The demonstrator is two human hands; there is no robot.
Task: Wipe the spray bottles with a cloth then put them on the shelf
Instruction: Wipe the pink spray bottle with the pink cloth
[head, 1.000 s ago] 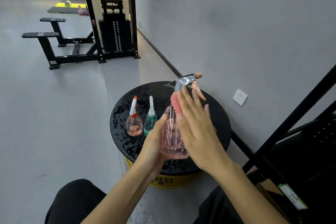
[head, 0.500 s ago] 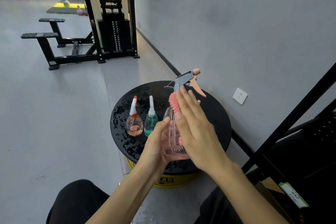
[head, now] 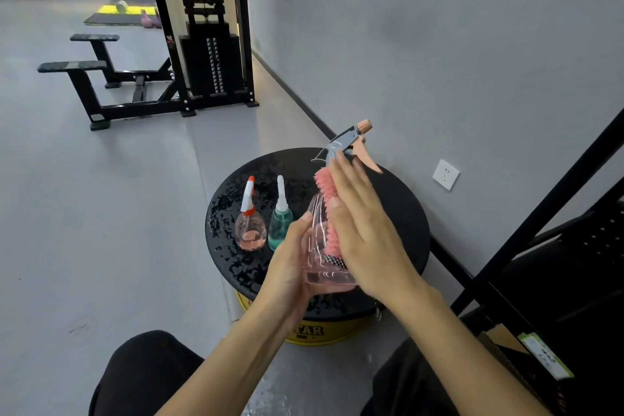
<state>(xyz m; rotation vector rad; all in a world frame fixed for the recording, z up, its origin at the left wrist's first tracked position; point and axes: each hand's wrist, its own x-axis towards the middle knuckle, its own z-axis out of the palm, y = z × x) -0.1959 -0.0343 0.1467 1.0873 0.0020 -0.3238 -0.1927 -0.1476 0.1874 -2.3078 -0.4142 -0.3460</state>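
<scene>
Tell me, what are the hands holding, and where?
The left hand grips the pink spray bottle round its lower body; the right hand presses a pink cloth against its side.

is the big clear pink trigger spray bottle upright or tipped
Tipped: the clear pink trigger spray bottle leans, top toward the wall, gripped by the left hand.

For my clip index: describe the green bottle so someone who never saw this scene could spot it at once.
Find the round black table by the wall. Two small bottles stand side by side on its left half. The green bottle is the right one, with a teal body and a plain white nozzle, while the small pink bottle beside it has an orange-collared nozzle.
</scene>
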